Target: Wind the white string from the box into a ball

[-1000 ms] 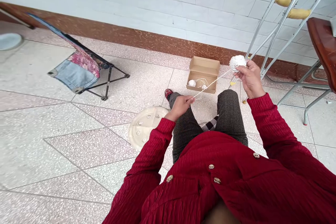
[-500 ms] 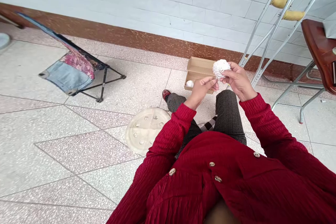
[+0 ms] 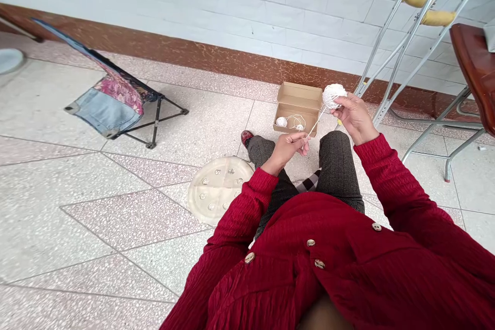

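A large ball of white yarn [image 3: 334,96] is held up in my right hand [image 3: 353,117], with thumb and fingers closed on its right side. From the ball a white strand [image 3: 317,122] runs down and left to my left hand [image 3: 288,149], whose fingers pinch it. Behind my hands an open cardboard box [image 3: 296,95] lies on the floor. Inside it are a small white ball [image 3: 281,122] at the left and a smaller white piece [image 3: 299,127] at the right, with loose strands around them.
A folding stool [image 3: 112,105] stands at the left and a round translucent mat [image 3: 218,191] lies near my legs. Metal crutches [image 3: 398,49] lean on the tiled wall at the right, beside a brown chair [image 3: 474,69].
My left hand has moved down and left, away from the ball, and the strand between my hands is now longer and taut. My right hand and the ball have shifted slightly right.
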{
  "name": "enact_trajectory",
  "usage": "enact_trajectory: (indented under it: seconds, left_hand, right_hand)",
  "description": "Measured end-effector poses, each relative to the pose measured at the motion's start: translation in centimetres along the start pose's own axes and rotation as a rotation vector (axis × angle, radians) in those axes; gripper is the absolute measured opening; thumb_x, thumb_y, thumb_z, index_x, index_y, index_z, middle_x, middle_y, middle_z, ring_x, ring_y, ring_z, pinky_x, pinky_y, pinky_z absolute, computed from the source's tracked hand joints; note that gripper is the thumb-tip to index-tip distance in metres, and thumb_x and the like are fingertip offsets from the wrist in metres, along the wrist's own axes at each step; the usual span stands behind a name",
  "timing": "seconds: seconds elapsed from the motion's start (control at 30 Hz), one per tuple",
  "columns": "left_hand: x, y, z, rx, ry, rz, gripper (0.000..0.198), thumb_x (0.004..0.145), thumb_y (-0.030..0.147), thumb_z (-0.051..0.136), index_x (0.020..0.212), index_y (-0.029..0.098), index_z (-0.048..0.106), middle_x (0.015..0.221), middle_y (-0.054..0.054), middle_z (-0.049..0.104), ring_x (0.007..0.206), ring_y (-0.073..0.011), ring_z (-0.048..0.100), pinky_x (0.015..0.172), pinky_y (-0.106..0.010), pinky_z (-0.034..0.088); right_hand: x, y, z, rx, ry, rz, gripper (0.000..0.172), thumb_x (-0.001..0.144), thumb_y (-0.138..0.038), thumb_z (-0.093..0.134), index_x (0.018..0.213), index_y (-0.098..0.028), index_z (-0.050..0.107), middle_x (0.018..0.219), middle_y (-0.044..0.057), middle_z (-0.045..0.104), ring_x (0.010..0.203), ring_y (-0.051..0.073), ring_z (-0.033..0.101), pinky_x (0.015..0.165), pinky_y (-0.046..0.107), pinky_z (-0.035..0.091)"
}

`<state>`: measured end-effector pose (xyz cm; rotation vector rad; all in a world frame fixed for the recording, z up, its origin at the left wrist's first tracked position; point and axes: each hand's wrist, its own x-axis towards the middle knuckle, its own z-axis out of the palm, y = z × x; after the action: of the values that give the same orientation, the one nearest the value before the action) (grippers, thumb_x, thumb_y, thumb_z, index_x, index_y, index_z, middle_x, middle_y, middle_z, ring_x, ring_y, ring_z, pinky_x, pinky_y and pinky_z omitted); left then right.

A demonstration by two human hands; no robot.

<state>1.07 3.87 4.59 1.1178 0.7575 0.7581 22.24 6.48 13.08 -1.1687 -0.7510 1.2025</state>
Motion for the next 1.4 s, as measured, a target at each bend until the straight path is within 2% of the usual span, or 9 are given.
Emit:
enact_trajectory:
  seconds: [0.3,0.57,0.63,0.7,0.8,0.97,1.07,1.17,1.4]
  left_hand:
    - [0.1,-0.3,-0.4,0.164,0.033,0.043,0.026,0.087,0.036,0.063,0.075,0.014,0.066,0.062,0.000,0.064,0.051,-0.0075,0.056,0.053,-0.019,0.049]
    - [-1.1,-1.8,-0.4,0.274,-0.170,0.034,0.030,0.093,0.040,0.055,0.084,0.014,0.068,0.068,-0.002,0.069,0.057,-0.0118,0.063,0.059,-0.024,0.054]
    - [-0.4,-2.0,-1.6,0.456,-0.099,0.078,0.029,0.094,0.036,0.054,0.082,0.015,0.070,0.078,-0.005,0.074,0.070,-0.0167,0.069,0.071,-0.030,0.058]
    - [0.9,-1.8,-2.9,0.664,0.092,0.160,0.021,0.091,0.028,0.058,0.083,0.016,0.073,0.098,-0.008,0.077,0.096,-0.0228,0.071,0.092,-0.037,0.057]
    - [3.2,-0.9,-3.8,0.656,0.331,0.209,0.022,0.089,0.021,0.059,0.104,0.016,0.075,0.119,-0.009,0.074,0.115,-0.0238,0.066,0.106,-0.041,0.051]
    - [5.4,0.4,-1.4,0.244,0.224,0.266,0.033,0.087,0.024,0.063,0.119,0.017,0.069,0.127,-0.010,0.070,0.111,-0.0221,0.067,0.087,-0.033,0.058]
    - [5.1,0.3,0.5,0.077,0.095,0.206,0.028,0.084,0.031,0.070,0.107,0.015,0.072,0.109,-0.009,0.074,0.099,-0.0198,0.069,0.082,-0.031,0.058]
    - [4.3,-0.3,1.4,0.030,0.075,0.142,0.027,0.082,0.038,0.074,0.091,0.012,0.074,0.086,-0.006,0.074,0.081,-0.0147,0.068,0.082,-0.030,0.057]
    - [3.5,-0.6,1.0,0.049,0.057,0.083,0.029,0.081,0.041,0.074,0.079,0.013,0.069,0.072,-0.003,0.069,0.060,-0.0094,0.061,0.061,-0.023,0.052]
  right_hand:
    - [-0.6,-0.3,-0.2,-0.040,-0.022,-0.012,0.027,0.063,-0.024,0.082,0.084,-0.021,0.066,0.081,-0.001,0.071,0.057,0.008,0.061,0.044,0.018,0.048]
    - [0.6,-0.9,-0.7,-0.007,0.054,-0.062,0.027,0.061,-0.025,0.082,0.079,-0.021,0.063,0.078,-0.003,0.068,0.055,0.007,0.058,0.043,0.017,0.047]
    - [0.0,-0.7,-0.6,-0.021,0.040,-0.068,0.028,0.061,-0.025,0.083,0.080,-0.022,0.062,0.080,-0.003,0.069,0.055,0.007,0.059,0.044,0.018,0.048]
    - [-0.8,-0.5,-0.2,-0.037,-0.012,-0.058,0.029,0.062,-0.024,0.083,0.083,-0.022,0.063,0.081,-0.003,0.070,0.057,0.007,0.060,0.045,0.018,0.048]
    - [-2.1,-0.1,0.7,-0.037,-0.098,0.021,0.032,0.062,-0.025,0.083,0.087,-0.022,0.065,0.081,-0.003,0.071,0.056,0.007,0.059,0.044,0.018,0.047]
    - [-2.7,0.3,1.7,0.006,-0.142,0.119,0.035,0.059,-0.026,0.086,0.088,-0.022,0.066,0.077,-0.003,0.070,0.055,0.008,0.058,0.043,0.019,0.045]
    - [-2.4,0.1,1.5,0.008,-0.138,0.115,0.033,0.060,-0.027,0.085,0.087,-0.022,0.066,0.077,-0.002,0.070,0.056,0.009,0.057,0.044,0.019,0.046]
    - [-1.9,-0.1,1.0,0.032,-0.085,0.111,0.029,0.059,-0.025,0.083,0.083,-0.022,0.066,0.079,-0.002,0.070,0.060,0.009,0.059,0.048,0.020,0.049]
    - [-1.5,0.2,0.3,0.096,-0.028,0.155,0.024,0.062,-0.023,0.078,0.083,-0.020,0.066,0.082,-0.002,0.070,0.061,0.009,0.058,0.049,0.019,0.049]
